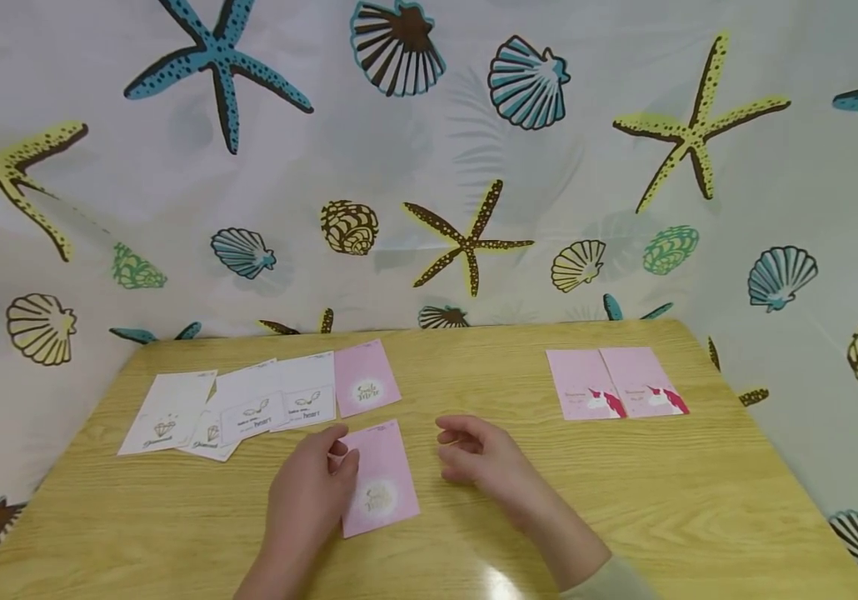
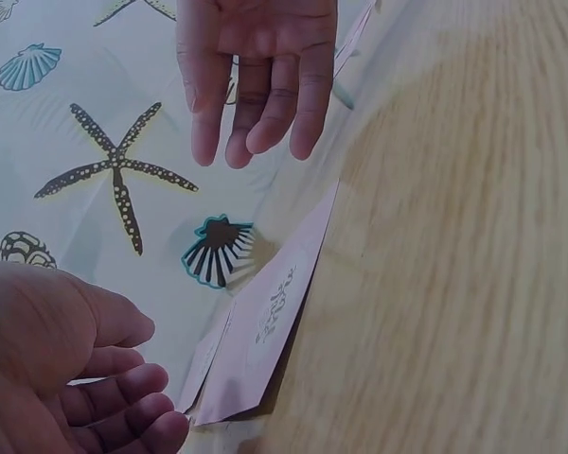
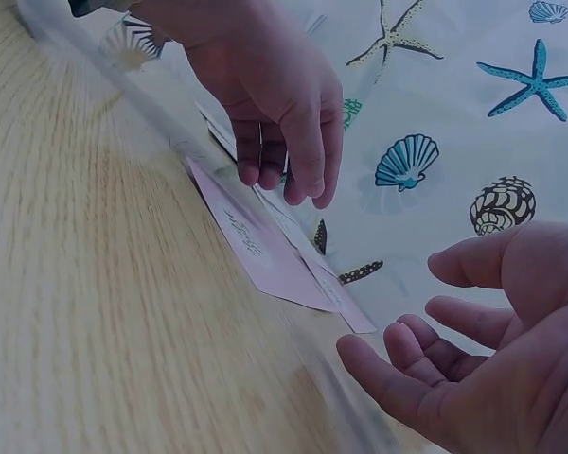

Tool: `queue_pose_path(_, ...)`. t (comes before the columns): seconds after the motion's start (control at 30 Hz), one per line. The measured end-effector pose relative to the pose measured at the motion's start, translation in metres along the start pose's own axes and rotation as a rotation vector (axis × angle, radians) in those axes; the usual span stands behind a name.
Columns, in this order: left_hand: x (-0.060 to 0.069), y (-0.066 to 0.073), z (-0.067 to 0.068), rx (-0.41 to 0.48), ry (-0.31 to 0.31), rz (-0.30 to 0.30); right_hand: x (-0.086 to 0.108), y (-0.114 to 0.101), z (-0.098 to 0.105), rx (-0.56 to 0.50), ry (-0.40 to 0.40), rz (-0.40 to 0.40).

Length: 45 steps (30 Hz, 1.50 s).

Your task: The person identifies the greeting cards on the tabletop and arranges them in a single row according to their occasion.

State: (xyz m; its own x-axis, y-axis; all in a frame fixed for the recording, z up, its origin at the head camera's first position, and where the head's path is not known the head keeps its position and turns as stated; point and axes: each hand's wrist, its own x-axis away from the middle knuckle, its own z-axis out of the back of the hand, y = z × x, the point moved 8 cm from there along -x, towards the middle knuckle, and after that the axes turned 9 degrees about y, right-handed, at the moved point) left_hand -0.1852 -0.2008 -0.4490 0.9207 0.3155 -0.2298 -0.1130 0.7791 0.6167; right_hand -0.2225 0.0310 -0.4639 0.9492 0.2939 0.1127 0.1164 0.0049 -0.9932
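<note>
A pink card (image 1: 391, 454) with gold lettering in a pale round patch lies flat on the table, in front of me. Over its left edge is my left hand (image 1: 307, 487), fingers loosely bent and holding nothing. Across from it, to the right of the card, my right hand (image 1: 485, 454) hovers with relaxed fingers and no object in them. A gap separates both palms in the left wrist view, where the pink card (image 2: 275, 317) appears below the right hand (image 2: 260, 76). In the right wrist view the left hand (image 3: 289, 113) is above the pink card (image 3: 251, 251).
Behind lies a matching pink card (image 1: 365, 379). To its left are overlapping white cards (image 1: 301, 371), some with wings, others with a diamond (image 1: 167, 408). Two pink unicorn cards (image 1: 575, 375) sit at back right. A shell-and-starfish cloth (image 1: 429, 150) hangs behind the wooden table (image 1: 489, 367).
</note>
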Motion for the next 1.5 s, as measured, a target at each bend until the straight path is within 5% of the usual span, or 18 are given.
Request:
queue_pose_path(0.47,0.003,-0.021,0.0,-0.05,-0.054,0.017,-0.003,0.01,-0.012,-0.062,-0.033,-0.06)
queue_pose_path(1.0,0.01,-0.025,-0.007,-0.13,-0.083,-0.058,-0.002,0.014,-0.015,-0.083,-0.064,-0.122)
queue_pose_path(1.5,0.008,-0.027,-0.012,-0.174,-0.09,-0.052,0.003,0.017,-0.027,-0.139,-0.095,-0.141)
